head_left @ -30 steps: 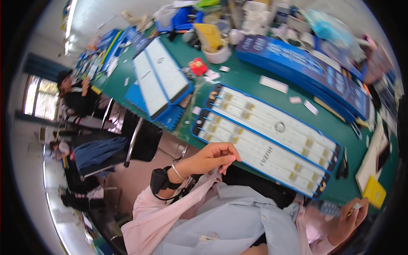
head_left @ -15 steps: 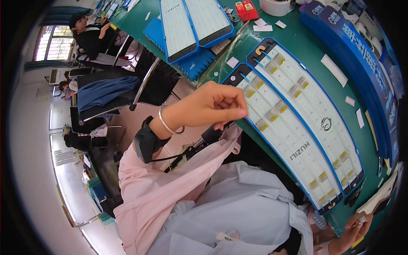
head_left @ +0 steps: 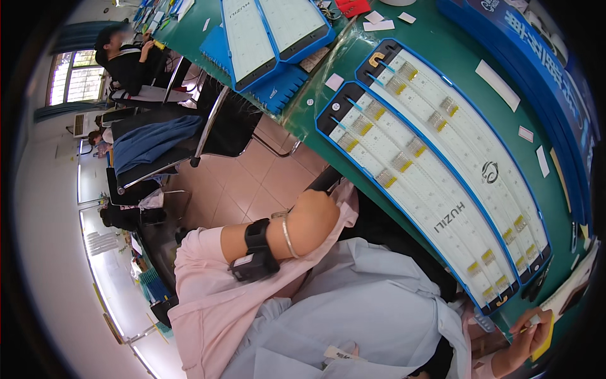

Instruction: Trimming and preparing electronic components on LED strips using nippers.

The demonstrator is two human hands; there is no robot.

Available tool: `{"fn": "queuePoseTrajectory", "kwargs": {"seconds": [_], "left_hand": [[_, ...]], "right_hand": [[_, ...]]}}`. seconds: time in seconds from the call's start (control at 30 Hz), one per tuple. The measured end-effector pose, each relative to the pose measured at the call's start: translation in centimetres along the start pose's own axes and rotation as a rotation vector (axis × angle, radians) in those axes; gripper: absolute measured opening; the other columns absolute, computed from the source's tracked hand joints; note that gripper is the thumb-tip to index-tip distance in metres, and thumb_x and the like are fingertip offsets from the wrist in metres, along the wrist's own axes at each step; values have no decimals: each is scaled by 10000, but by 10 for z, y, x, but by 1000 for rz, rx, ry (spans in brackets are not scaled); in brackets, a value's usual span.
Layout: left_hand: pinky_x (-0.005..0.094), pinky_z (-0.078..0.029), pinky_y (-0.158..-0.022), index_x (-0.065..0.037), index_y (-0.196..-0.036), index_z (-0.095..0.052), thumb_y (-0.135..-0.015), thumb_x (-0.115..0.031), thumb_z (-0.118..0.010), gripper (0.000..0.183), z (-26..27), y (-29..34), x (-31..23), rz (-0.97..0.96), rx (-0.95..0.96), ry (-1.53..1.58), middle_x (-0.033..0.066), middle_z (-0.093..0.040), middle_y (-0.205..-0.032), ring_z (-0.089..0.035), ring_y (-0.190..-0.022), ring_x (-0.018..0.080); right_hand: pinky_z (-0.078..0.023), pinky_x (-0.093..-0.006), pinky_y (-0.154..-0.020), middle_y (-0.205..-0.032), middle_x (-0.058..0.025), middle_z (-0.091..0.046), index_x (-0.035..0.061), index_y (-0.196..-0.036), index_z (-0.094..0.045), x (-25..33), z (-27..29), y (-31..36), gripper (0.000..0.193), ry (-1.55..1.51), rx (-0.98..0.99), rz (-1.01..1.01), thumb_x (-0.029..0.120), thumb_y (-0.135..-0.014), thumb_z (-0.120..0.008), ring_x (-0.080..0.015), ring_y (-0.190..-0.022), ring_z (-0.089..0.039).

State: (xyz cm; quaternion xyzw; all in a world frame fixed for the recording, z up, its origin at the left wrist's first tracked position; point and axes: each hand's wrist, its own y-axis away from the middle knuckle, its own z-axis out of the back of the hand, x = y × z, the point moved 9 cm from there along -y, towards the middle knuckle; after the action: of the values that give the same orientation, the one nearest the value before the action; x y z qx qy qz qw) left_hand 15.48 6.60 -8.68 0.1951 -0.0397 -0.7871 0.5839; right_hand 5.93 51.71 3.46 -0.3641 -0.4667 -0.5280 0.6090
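My left hand (head_left: 317,213), with a bracelet and a black strapped device (head_left: 254,260) on the wrist, is down by the pink cloth (head_left: 278,290) over my lap. Its back faces me and its fingers are hidden. At the lower right my right hand (head_left: 522,344) pinches a small whitish piece (head_left: 535,320). A yellow flat thing (head_left: 545,341) shows behind those fingers; whether it is held I cannot tell. Between the hands lies a long two-part blue-rimmed case (head_left: 442,211), its white insides marked with fine scales. Several small clear pieces with yellow ends sit in both halves.
Another blue-rimmed case (head_left: 255,47) rests on a blue ridged piece (head_left: 278,95) at the table's far end. Pale paper slips (head_left: 499,85) lie beside a long blue curved display (head_left: 536,82) on the right. Chairs (head_left: 164,151) and a seated person (head_left: 129,66) are at the left.
My left hand has dropped from above the case's near edge to the pink cloth, its fingers turned out of sight. More of the yellow thing shows by my right hand. The view has shifted slightly.
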Motion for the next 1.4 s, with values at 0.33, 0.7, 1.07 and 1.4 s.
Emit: {"fn": "queuePoseTrajectory", "kwargs": {"seconds": [0.33, 0.7, 1.07, 1.4], "left_hand": [[415, -550, -635, 28, -1068, -659, -875, -189, -572, 302, -138, 55, 20, 93, 704, -103, 117, -701, -835, -691, -700, 324], [376, -516, -650, -137, -823, -706, -874, -267, -629, 159, -36, -1, 42, 84, 440, 306, 91, -683, -792, -662, -737, 274], [460, -508, -651, -63, -865, -688, -864, -207, -620, 159, 84, 16, -46, -35, 768, 324, 178, -692, -791, -660, -739, 392], [373, -482, -806, -21, -802, -689, -890, -278, -655, 274, 333, 5, -2, -443, 379, 785, 59, -688, -718, -641, -688, 254]], "right_hand": [[-237, -173, -486, -667, -58, -500, 42, -997, -442, -10, -1, -1, 263, -55, 71, -9, 293, -1060, -490, -48, -536, -391], [-304, -195, -552, -723, -74, -511, 43, -1044, -454, -21, 2, -5, 201, -160, 125, -13, 240, -1053, -491, -73, -569, -424], [-307, -192, -518, -716, -71, -538, 53, -969, -467, -19, -2, -16, 246, -171, 167, -24, 279, -1032, -541, -69, -555, -442], [-334, -237, -498, -663, -128, -585, 18, -947, -477, -2, 5, -5, 284, -135, 94, -28, 289, -985, -549, -117, -533, -502]]}}
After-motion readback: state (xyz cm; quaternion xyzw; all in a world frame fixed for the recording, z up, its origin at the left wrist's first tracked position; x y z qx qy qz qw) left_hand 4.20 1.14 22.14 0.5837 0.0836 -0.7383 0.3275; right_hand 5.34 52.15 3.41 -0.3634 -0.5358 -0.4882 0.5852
